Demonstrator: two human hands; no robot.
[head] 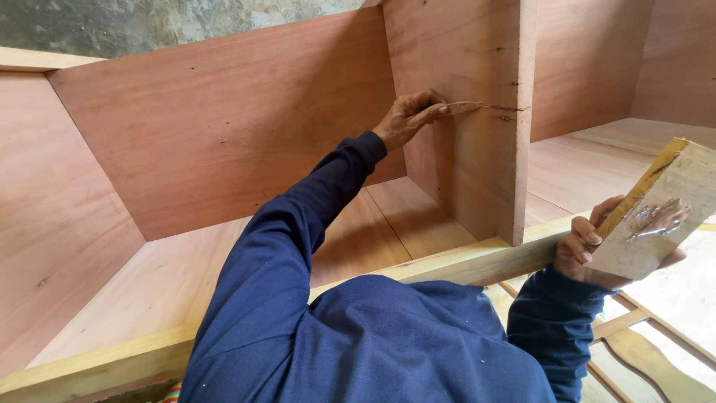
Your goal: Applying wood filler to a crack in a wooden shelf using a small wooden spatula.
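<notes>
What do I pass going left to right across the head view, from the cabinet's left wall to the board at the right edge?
Left side panel → back panel → left hand pressing a filler-smeared blade to a crack → upright divider → right hand → flat board carrying a dab of filler.

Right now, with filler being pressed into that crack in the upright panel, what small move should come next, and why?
Probably draw the left hand and its small blade further right along the crack, since a dark, unfilled stretch shows past the tip. The right hand holds a board with filler on it.
</notes>
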